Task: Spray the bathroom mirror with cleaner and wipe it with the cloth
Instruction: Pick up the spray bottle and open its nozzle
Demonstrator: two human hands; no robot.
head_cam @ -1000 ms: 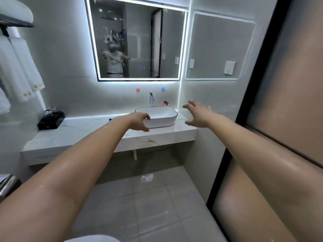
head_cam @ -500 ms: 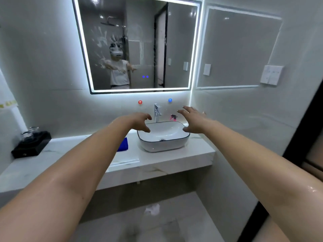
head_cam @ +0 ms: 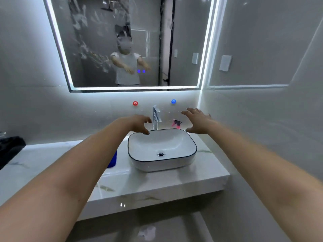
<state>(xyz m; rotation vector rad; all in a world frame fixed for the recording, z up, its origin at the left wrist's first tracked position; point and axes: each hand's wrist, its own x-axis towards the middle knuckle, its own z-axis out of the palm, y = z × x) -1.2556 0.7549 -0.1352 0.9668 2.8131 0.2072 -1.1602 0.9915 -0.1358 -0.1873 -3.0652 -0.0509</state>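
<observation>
The lit bathroom mirror (head_cam: 185,41) hangs above the counter, with white hand-shaped smears across its left half. A spray bottle with a pink trigger head (head_cam: 176,123) stands behind the basin, right of the tap. A blue cloth (head_cam: 112,160) lies on the counter left of the basin, mostly hidden by my left forearm. My left hand (head_cam: 139,124) hovers over the basin's back left rim, fingers loosely curled, holding nothing. My right hand (head_cam: 197,122) is spread open just right of the spray bottle, not touching it.
A white basin with a dark rim (head_cam: 193,154) sits on the marble counter (head_cam: 157,187), a chrome tap (head_cam: 156,117) behind it. Red (head_cam: 135,103) and blue (head_cam: 173,101) dots mark the wall. A black tray (head_cam: 10,147) stands far left. The right wall is close.
I have moved closer to the counter, so basin and mirror loom larger. Both hands have advanced over the basin, the right one nearing the spray bottle.
</observation>
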